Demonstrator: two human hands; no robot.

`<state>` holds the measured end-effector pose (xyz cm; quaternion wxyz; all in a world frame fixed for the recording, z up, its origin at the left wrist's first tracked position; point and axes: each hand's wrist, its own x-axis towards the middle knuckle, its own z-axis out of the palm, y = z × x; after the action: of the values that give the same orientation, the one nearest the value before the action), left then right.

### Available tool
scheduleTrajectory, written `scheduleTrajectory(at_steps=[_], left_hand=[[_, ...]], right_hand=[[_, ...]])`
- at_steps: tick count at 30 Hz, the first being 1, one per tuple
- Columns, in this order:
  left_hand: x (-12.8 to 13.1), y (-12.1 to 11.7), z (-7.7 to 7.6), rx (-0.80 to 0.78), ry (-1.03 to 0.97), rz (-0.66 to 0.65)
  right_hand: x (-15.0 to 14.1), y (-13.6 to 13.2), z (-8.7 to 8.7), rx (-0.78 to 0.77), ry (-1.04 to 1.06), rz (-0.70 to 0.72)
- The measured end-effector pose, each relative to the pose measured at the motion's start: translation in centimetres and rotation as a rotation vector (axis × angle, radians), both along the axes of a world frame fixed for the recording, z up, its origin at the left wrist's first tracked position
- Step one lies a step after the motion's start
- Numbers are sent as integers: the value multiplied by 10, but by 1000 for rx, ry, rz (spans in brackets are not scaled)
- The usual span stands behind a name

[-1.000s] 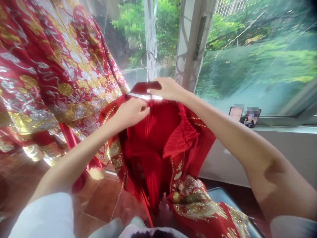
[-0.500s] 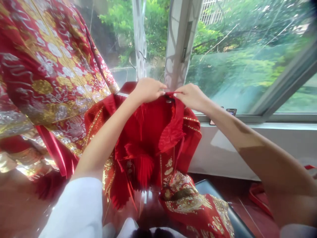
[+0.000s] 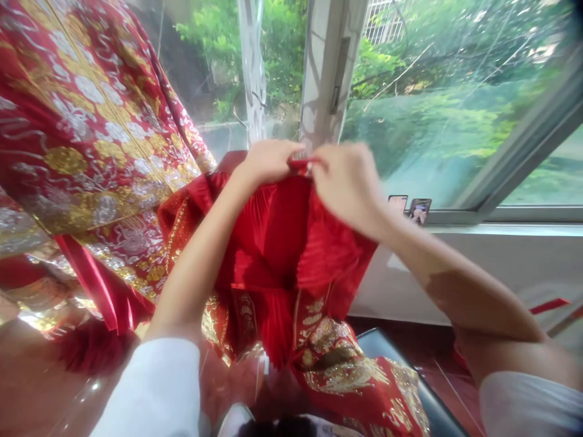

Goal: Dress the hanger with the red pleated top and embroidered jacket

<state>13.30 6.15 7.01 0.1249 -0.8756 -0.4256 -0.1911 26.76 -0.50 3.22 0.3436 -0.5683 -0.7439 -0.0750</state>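
A red jacket (image 3: 277, 224) with gold embroidery and beading hangs open in front of me, its plain red inside facing me. My left hand (image 3: 273, 161) is closed on its top edge at the neckline. Close beside it, my right hand (image 3: 346, 185), slightly blurred, pinches the same edge with thumb and fingers. Pleated red fabric (image 3: 273, 321) shows lower in the garment. A red piece with gold and sequin embroidery (image 3: 355, 379) lies below, towards the right.
At left hangs a large red garment with gold and silver embroidery (image 3: 91, 121). Two phones (image 3: 419, 210) lean by the window on the sill (image 3: 501, 229). A dark bench edge (image 3: 423, 388) and the red-brown floor (image 3: 450, 376) are below. A window frame (image 3: 325, 73) stands ahead.
My right hand has turned over and moved slightly left and down, closer to my left hand. The right front of the jacket has shifted and its collar has folded with it.
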Motion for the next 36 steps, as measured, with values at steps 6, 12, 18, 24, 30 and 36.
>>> scheduleTrajectory(at_steps=[6,12,18,24,30,36], left_hand=[[1,0,-5,21,-34,15],[12,6,1,-8,-48,98],[10,4,0,-26,-8,85],[12,7,-9,56,3,94],[15,12,-10,83,27,170],[11,29,1,-26,-26,107]], right_hand=[[-3,-7,-21,105,-21,-98],[40,31,33,250,370,48],[10,2,-27,198,97,52],[5,17,-100,189,-6,-177],[40,40,-84,67,60,-206],[75,59,6,212,3,-274]])
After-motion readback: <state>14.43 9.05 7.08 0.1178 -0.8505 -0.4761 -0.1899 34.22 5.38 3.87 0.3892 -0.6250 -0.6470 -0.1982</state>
